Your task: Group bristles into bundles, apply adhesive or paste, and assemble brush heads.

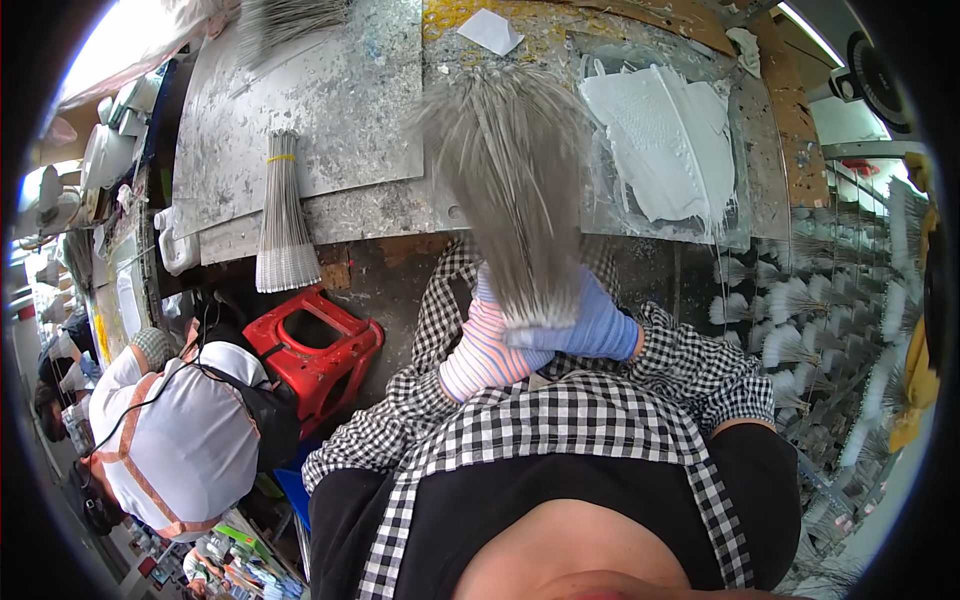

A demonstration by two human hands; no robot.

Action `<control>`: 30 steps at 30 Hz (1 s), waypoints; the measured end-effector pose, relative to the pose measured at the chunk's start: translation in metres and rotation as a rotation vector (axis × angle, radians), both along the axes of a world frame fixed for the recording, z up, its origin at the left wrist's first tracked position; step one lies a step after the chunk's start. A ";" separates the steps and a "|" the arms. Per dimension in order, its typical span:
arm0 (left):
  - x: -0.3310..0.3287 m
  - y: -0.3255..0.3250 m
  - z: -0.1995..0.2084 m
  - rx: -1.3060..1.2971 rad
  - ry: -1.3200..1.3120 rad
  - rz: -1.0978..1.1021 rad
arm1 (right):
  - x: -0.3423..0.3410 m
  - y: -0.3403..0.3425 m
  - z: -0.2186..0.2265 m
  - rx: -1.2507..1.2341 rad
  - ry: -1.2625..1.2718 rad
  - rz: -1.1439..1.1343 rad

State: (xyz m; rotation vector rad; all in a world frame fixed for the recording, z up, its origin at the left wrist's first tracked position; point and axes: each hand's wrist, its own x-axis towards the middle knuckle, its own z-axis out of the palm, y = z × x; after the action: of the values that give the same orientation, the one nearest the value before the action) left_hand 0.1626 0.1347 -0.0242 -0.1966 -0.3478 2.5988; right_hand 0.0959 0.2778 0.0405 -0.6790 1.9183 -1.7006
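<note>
Above my lap, both gloved hands are closed round the near end of a large bundle of thin grey strands (520,180). My left hand (485,350), in a pink-and-white striped glove, grips it from the left. On the right, my right hand (605,318) wraps it in a blue glove. The strands fan out over the table's front edge and are smeared by motion; their exact kind cannot be made out. A slimmer bundle of grey strands (285,205), tied with a yellow band, lies left of them, its whitish ends jutting past the table edge.
White paste (665,140) is spread on a board at the table's right. A white paper scrap (490,32) and more grey strands (285,28) lie farther back. A red stool (315,345) and a seated co-worker (185,430) are at left. Racks of white-tipped bundles (800,330) stand at right.
</note>
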 end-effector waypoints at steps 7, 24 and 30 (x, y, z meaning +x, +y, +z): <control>0.017 0.000 -0.051 -1.737 0.249 -0.199 | 0.002 -0.005 -0.061 -0.229 -1.113 -0.098; -0.019 -0.062 0.005 -1.266 0.221 -0.102 | -0.005 0.027 -0.066 -0.061 -0.845 0.201; -0.077 -0.049 0.085 -0.843 0.586 0.374 | -0.023 0.007 -0.060 0.117 -0.219 0.617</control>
State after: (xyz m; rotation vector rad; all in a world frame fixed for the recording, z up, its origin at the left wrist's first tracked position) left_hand 0.0854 0.0860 0.0605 0.3824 1.0076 2.8373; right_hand 0.0728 0.2850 -0.0192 -0.8836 1.4408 -1.2076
